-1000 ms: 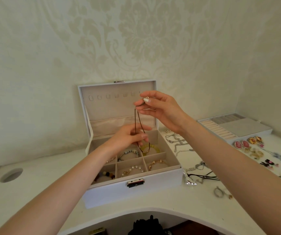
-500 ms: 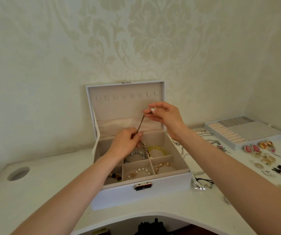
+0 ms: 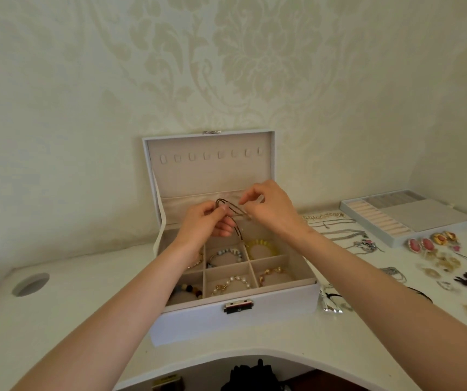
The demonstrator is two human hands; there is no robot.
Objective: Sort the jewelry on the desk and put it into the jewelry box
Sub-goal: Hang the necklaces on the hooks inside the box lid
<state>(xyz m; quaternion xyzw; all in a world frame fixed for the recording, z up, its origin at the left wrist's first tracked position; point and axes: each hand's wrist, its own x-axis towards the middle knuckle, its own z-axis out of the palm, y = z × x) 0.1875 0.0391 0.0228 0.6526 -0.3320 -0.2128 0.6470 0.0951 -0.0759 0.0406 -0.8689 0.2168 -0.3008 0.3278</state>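
- Hands: your left hand (image 3: 206,224) and right hand (image 3: 271,210) are close together over the back edge of the jewelry box (image 3: 238,320). Each pinches the thin dark cord necklace (image 3: 230,208), which loops between them, with a short tail hanging toward the back compartments.
- Necklace: you hold it in the air, not in the box. It hangs just in front of the fabric pocket (image 3: 187,204) along the bottom of the open lid (image 3: 209,173), below the row of hooks (image 3: 219,155), which all look bare.
- Done: the bracelets seem sorted.
  - A yellow bead bracelet (image 3: 262,246) lies in the back right compartment and a blue bead bracelet (image 3: 225,253) in the back middle.
  - A pearl bracelet (image 3: 233,283) lies in the front middle, a gold bracelet (image 3: 273,273) at the front right and dark beads (image 3: 188,289) at the front left.
  - The back left compartment is mostly hidden under your wrist; only a glint of gold shows.
- Left: most of the job, I judge.
  - Silver chains (image 3: 336,227) lie on the desk (image 3: 57,306) just right of the box.
  - Pink earrings (image 3: 420,245) and other small pieces spread toward the right edge.
  - A black cord (image 3: 421,293) lies nearer the front edge.
- Tray: a ring tray (image 3: 424,218) sits at the back right corner of the desk, and its slots look unfilled.
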